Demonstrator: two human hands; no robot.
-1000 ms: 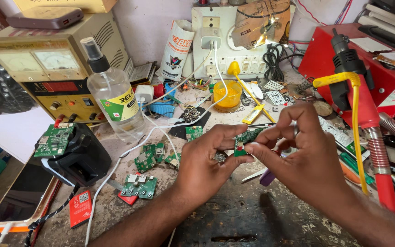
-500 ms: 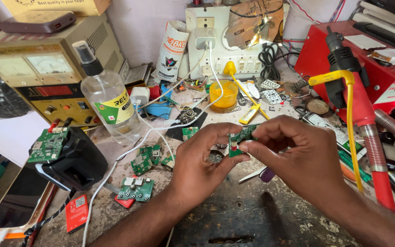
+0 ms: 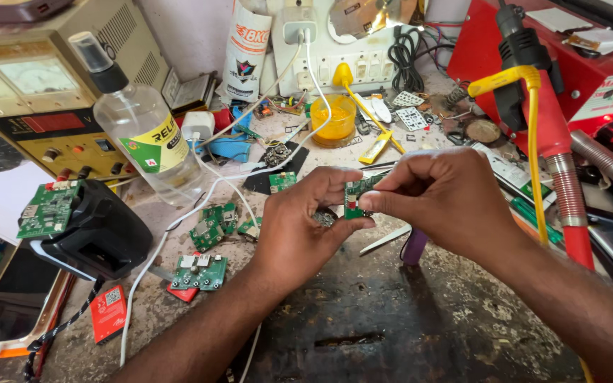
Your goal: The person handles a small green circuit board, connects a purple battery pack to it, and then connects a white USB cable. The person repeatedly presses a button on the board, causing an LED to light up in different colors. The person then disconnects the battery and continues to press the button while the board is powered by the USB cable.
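- Since the earlier frame, drawn closer together over the dark worktop (image 3: 406, 333), with the small green circuit board (image 3: 355, 196) turned more upright between the fingertips.
- Far to the left of the fingers: black box (image 3: 90, 230) with a green board (image 3: 50, 209) lying on top, and a phone (image 3: 5, 298) at the near left edge.
- Behind that, further from the fingers: beige meter unit (image 3: 44, 85) with knobs along its front.
- Left of the fingers and further back: clear plastic bottle (image 3: 147, 138) with a black spray cap, standing upright.
- Just left of the left wrist: loose green boards (image 3: 200, 271) scattered on the table, a white cable (image 3: 179, 223) running across them.
- Left hand (image 3: 299, 227): fingers curled narrow, thumb and fingertips pinching the left and lower edge of the small green circuit board; a small metal part seems tucked in the palm, too hidden to name.
- Small green circuit board: held in the air between both hands, just above the dark worktop, clear of it.
- Right hand (image 3: 448, 202): fingers bunched tight, thumb and forefinger gripping the board's right edge, touching the left hand's fingertips.
- Beyond the fingers, well back: yellow cup (image 3: 333, 120) and a white socket strip (image 3: 335, 60).
- Right of the right hand: red-handled tool (image 3: 555, 152) with a yellow cord (image 3: 532, 135) looped over it.
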